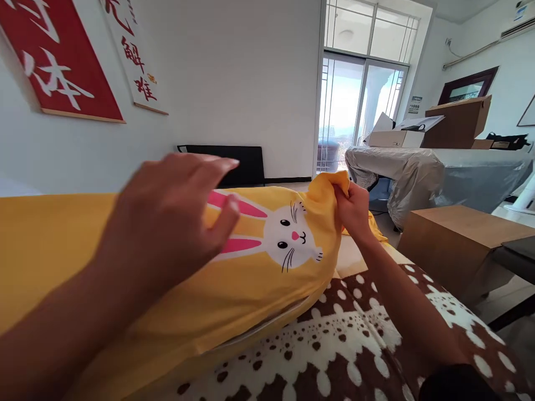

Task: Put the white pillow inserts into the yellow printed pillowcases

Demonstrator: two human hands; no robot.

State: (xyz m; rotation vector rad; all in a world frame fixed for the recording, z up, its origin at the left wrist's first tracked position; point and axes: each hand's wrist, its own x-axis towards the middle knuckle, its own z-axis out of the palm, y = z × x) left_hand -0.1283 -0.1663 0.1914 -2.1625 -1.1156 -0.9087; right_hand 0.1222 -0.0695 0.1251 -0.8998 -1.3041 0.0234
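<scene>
A long yellow pillowcase with a white rabbit print (288, 236) covers a pillow that lies across a brown blanket with white dots (359, 328). My right hand (353, 209) is closed on the bunched far end of the yellow pillowcase, pinching the fabric. My left hand (175, 209) hovers close over the middle of the pillow, fingers stretched out and apart, slightly blurred, holding nothing. A white edge of the pillow shows under the yellow cover at its lower side.
A brown wooden cabinet (455, 239) stands to the right of the bed. Behind it is furniture under grey plastic sheeting (422, 172) with cardboard boxes (457, 122) on top. A glass balcony door (355, 111) is at the back, red and white banners (58, 61) on the left wall.
</scene>
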